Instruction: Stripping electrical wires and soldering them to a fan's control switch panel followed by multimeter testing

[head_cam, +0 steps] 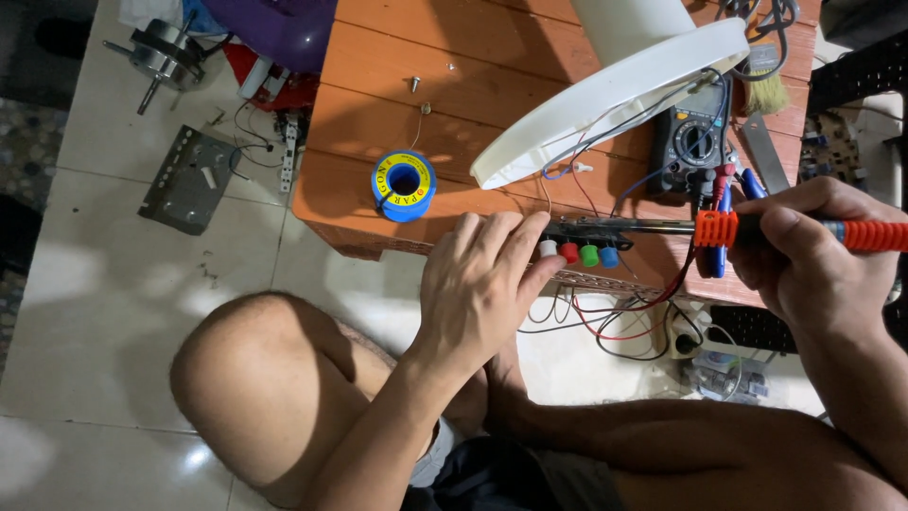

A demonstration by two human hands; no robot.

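Down at the near edge of the wooden table (454, 85), the left hand (478, 284) lies with fingers spread on a black switch block (591, 232) carrying white, red, green and blue buttons. Right hand (804, 251) is wrapped around an orange soldering iron (757, 229), its tip on the block. Blue solder spool (404, 185) sits nearby.
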